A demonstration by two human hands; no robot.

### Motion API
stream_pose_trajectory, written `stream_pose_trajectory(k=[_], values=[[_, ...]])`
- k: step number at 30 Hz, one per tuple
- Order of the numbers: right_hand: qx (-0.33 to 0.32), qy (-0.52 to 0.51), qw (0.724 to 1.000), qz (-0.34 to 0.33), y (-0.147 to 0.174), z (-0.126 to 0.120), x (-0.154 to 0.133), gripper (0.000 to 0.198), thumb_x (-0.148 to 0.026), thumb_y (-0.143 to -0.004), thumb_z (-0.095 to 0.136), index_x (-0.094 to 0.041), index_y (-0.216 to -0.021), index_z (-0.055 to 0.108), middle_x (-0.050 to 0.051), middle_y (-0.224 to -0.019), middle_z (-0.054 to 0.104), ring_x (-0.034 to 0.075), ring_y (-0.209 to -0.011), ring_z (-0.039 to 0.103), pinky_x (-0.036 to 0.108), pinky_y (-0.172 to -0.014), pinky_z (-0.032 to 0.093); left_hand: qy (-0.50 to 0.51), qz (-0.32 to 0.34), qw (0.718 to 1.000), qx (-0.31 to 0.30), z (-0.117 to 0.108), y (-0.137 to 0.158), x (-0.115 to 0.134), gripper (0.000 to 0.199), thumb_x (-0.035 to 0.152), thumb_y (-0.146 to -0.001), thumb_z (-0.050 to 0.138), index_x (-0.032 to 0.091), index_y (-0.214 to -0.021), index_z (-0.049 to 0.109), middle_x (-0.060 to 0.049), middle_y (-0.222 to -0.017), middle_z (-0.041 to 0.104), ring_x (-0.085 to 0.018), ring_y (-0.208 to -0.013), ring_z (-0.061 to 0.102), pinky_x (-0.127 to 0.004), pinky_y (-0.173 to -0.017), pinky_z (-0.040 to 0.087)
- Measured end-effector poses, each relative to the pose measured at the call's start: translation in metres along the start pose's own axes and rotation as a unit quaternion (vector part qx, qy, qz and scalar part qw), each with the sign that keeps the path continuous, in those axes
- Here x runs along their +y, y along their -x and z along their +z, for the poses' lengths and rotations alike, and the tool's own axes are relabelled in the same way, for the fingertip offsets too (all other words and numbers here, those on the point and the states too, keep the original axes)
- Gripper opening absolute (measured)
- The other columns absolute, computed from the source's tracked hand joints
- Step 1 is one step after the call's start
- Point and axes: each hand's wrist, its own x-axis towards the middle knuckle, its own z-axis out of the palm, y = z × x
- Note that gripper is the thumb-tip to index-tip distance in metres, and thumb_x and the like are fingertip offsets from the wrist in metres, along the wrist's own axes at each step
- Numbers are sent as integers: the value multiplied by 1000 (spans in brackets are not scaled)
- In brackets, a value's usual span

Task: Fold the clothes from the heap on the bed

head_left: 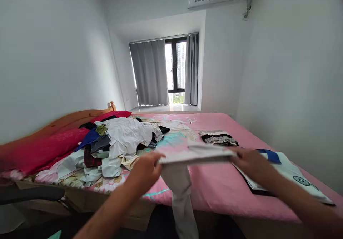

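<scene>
A pale grey garment [197, 157] is stretched level between my two hands over the bed's near edge. One long, narrow part of it, a sleeve or a leg, hangs down from the left side; I cannot make out which. My left hand [147, 168] pinches the garment's left end. At the right end, the fingers of my right hand [248, 163] are closed on the cloth, slightly blurred. Beyond the garment, a folded striped stack of clothes [218, 138] lies on the pink bedsheet [214, 192]. Beside my right forearm is a folded white garment pile [291, 171] with blue and black parts.
A heap of loose clothes [125, 135] spreads over the bed's left side, against red pillows [59, 146] and a wooden headboard [77, 119]. A dark chair armrest [32, 195] juts in at lower left. Grey curtains [150, 72] hang at the far window.
</scene>
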Motion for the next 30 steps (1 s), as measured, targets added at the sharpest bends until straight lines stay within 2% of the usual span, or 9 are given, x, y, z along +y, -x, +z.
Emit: stream_pose_trajectory(k=[3,5,7,9,11,15,19,24,30], values=[[-106,-94,988,53,55,48,27,19,-35,-77,53,-25,-68,66,2,-67,65,20,-62,57,29,-58,38,125,-87,983,-102,51,52,-30,47,12,-69,45,25,-108,67,-3,-105,71,-22,-97,63,-34,-87,47],[-96,-209,970,77,79,62,28,11,-33,-70,59,-27,-71,67,3,-75,68,21,-69,60,30,-63,43,215,-147,953,-155,67,74,-37,47,14,-70,43,24,-110,66,-3,-93,73,-19,-80,66,-28,-70,51],[-75,-290,948,109,90,62,21,12,-32,-67,62,-27,-76,69,4,-81,69,22,-72,62,30,-63,46,284,-219,913,-195,68,83,-35,46,18,-73,41,22,-113,64,-2,-74,71,-16,-61,65,-24,-52,48],[-82,-331,929,142,84,53,11,21,-33,-69,59,-26,-86,69,3,-76,68,21,-67,62,30,-58,48,338,-259,882,-199,58,78,-28,42,21,-73,42,20,-108,65,0,-61,66,-15,-52,62,-23,-46,46],[-83,-353,919,157,66,37,3,29,-33,-70,58,-23,-96,67,2,-70,66,20,-62,61,29,-52,49,380,-243,878,-160,40,60,-17,32,25,-71,47,18,-95,69,-1,-64,67,-16,-58,63,-26,-53,51],[16,-347,933,97,12,-8,-22,26,-29,-67,64,-19,-91,67,3,-79,66,17,-67,61,27,-57,54,385,-171,906,-50,-8,9,14,35,39,-68,63,14,-91,70,-8,-87,72,-23,-82,67,-38,-78,53],[107,-383,917,25,-26,-60,-58,29,-24,-67,65,-17,-96,67,2,-76,64,15,-64,60,32,-60,58,359,-102,925,67,-51,-28,44,45,44,-65,71,13,-97,70,-7,-91,72,-24,-86,66,-43,-84,52],[166,-347,921,-59,-38,-103,-90,30,-20,-77,57,-18,-106,62,0,-72,61,13,-65,62,29,-60,58,319,-42,934,155,-84,-47,69,43,40,-66,70,11,-98,70,-7,-83,72,-24,-81,67,-49,-86,52],[188,-319,924,-98,-35,-138,-119,27,-21,-85,47,-20,-108,61,1,-74,64,13,-61,63,31,-64,57,329,-24,926,182,-115,-50,103,32,28,-71,65,20,-101,69,-3,-87,73,-17,-65,69,-33,-69,60]])
